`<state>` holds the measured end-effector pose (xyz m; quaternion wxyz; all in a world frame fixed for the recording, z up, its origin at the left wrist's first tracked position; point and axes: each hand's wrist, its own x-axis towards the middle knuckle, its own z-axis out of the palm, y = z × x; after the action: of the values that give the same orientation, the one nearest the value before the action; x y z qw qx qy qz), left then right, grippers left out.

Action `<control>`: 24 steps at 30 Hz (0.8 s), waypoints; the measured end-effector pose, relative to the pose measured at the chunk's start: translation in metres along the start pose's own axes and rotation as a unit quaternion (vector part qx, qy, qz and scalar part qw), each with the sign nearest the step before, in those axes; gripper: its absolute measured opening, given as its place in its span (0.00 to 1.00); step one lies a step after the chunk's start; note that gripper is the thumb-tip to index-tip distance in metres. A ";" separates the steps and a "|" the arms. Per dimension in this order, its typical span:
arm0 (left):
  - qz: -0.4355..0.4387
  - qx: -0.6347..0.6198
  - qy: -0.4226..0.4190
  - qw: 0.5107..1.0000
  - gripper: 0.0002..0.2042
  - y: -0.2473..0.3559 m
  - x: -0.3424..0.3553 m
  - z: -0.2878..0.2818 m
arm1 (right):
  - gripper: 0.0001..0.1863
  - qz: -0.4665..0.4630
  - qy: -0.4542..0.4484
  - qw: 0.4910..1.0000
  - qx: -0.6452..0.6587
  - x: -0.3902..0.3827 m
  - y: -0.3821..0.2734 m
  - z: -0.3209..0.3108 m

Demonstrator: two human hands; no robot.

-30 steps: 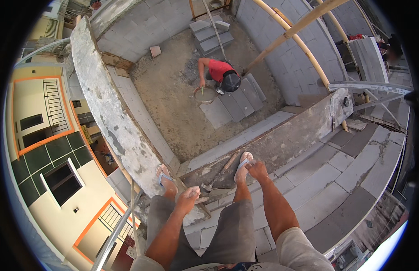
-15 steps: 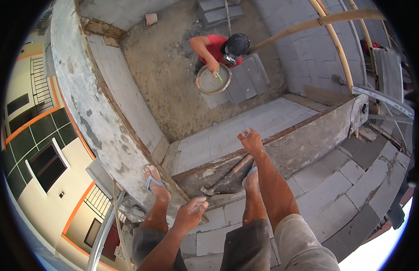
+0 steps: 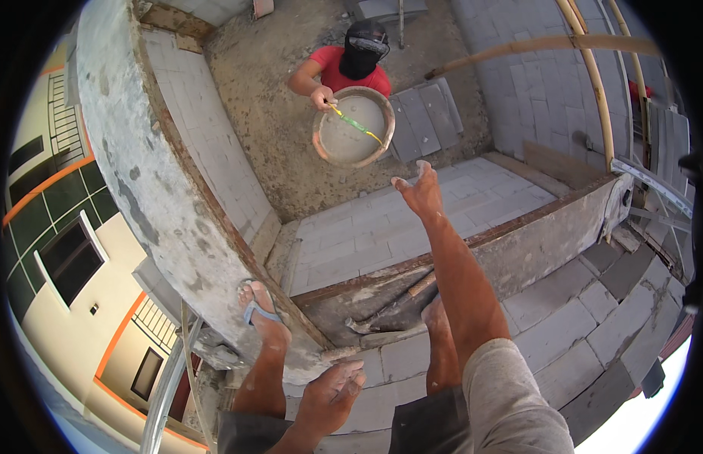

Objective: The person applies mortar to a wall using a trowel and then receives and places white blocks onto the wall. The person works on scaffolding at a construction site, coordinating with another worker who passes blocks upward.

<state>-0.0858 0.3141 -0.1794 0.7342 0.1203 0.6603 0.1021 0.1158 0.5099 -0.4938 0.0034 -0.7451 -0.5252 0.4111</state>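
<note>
My right hand (image 3: pixel 422 191) stretches out past the wall top, thumb and fingers apart, holding nothing. Just beyond it, not touching, is a round bucket (image 3: pixel 327 152) filled with grey, wet-looking mortar. A co-worker below, in a red shirt (image 3: pixel 328 63), lifts it, one hand (image 3: pixel 322 97) at its green and yellow handle (image 3: pixel 354 122). Low in front of my legs, my left hand (image 3: pixel 331 396) hangs with loosely bent fingers and nothing visible in it. A hammer (image 3: pixel 421 286) with a wooden handle lies on the concrete ledge between my feet.
I stand high, my left foot in a blue sandal (image 3: pixel 257 306) on a concrete beam (image 3: pixel 151 166). Grey blocks (image 3: pixel 552 321) form the surface behind the ledge. Bamboo poles (image 3: pixel 598 98) rise at right. Stacked slabs (image 3: pixel 423 121) lie below; a pale building stands left.
The co-worker has raised the bucket closer to me and toward the wall. My right hand has reached farther out and opened its fingers. My left hand has dropped slightly, toward me.
</note>
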 end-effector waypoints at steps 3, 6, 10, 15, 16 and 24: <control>-0.007 0.002 -0.012 1.000 0.16 0.003 -0.003 -0.002 | 0.43 -0.038 0.006 0.999 0.007 0.005 -0.035 -0.004; -0.011 -0.001 -0.012 1.000 0.17 0.005 -0.005 -0.007 | 0.45 -0.109 0.020 0.994 -0.012 0.014 -0.066 0.003; -0.031 0.005 -0.007 0.999 0.17 0.006 -0.005 -0.011 | 0.45 -0.130 0.011 0.987 -0.092 0.036 -0.094 0.021; 0.018 0.025 0.003 1.000 0.16 0.002 -0.009 -0.009 | 0.30 -0.049 -0.104 0.981 -0.153 0.049 -0.096 0.023; 0.028 0.026 0.002 0.999 0.16 0.001 -0.012 -0.007 | 0.28 -0.056 -0.098 0.982 -0.154 0.044 -0.094 0.020; 0.018 -0.020 0.000 1.000 0.19 -0.001 -0.011 0.017 | 0.25 -0.028 -0.236 0.961 -0.141 -0.022 -0.113 -0.076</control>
<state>-0.0697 0.3093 -0.1671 0.7343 0.1173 0.6562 0.1286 0.0719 0.5756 -0.3809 -0.2142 -0.6045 -0.5846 0.4969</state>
